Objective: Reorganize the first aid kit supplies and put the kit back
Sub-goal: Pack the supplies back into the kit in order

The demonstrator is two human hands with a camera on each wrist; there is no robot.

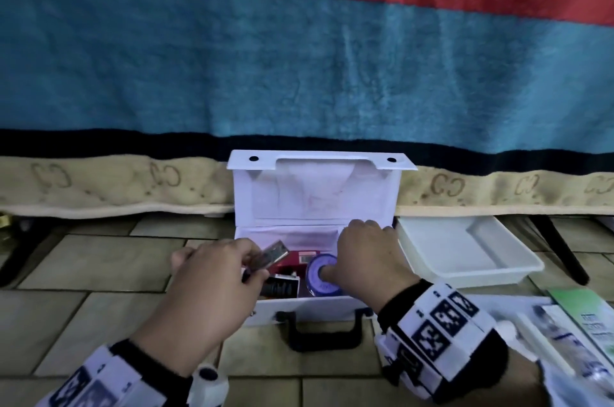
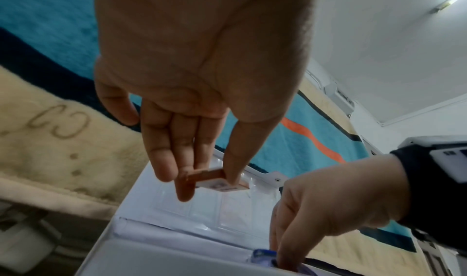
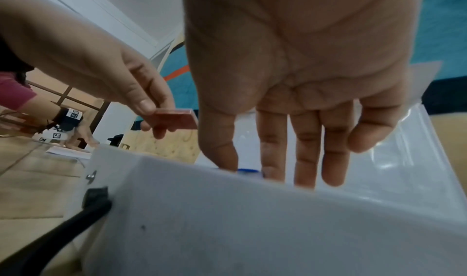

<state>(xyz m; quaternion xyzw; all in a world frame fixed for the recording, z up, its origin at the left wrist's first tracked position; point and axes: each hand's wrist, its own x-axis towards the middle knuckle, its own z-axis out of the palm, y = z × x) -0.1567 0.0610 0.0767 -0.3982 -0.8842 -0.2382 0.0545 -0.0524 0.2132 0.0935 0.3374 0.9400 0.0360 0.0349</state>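
While your right hand, fingers straight, steadies the blue tin, lower the packet your left hand pinches beside it.

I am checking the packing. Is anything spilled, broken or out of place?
Nothing looks spilled or broken. Only the white tray sits outside the open kit, on the floor to its right, and some packets lie on the floor at the lower right.
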